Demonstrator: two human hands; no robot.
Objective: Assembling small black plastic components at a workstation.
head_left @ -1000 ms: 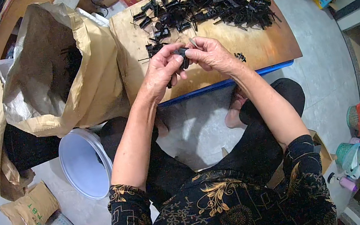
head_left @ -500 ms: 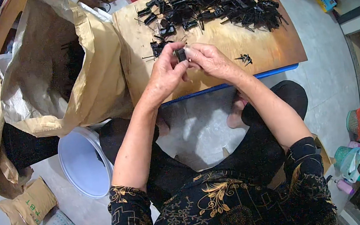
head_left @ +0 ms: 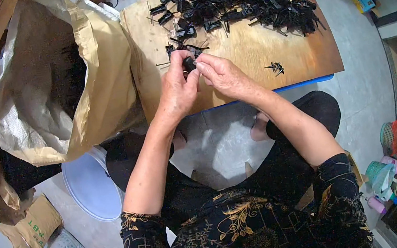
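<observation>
1. Pinching a small black piece [head_left: 188,64], the left hand [head_left: 175,90] has its thumb and fingers clamped on it, above the counter's [head_left: 243,60] left part, near the upper middle of the frame.
2. The black piece looks dark and blocky (skin covers much of its outline).
3. The right hand [head_left: 226,77] meets it from the right, thumb and fingers bunched together; whether they grip it, I cannot tell.
4. Green lettering marks a brown package [head_left: 45,217] at lower left; teal print shows on the white packet [head_left: 66,245] below it.
5. The black piece's long axis and direction are too hidden to tell; in the heap [head_left: 270,2] at upper right, thin stems point many ways.
</observation>
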